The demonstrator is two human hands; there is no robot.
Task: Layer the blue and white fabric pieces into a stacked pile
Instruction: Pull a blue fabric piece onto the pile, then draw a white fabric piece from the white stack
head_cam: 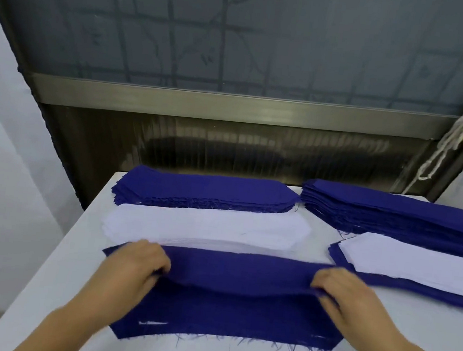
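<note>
While both hands hold it, the blue piece lies across the near middle of the tabletop, its long axis running left to right. The left hand pinches its left end and the right hand pinches its right end; each grip is pressed together on the cloth, so the fingers are curled round the edge and not spread. Below it, nearer to the person, lies another blue piece with frayed threads on its near edge. The held piece hangs just above this one and a little farther, so I judge it must come toward the near side to cover it evenly. Just behind is the white stack, then the far blue stack. On the right lies a layered pile, with a second blue stack behind it
</note>
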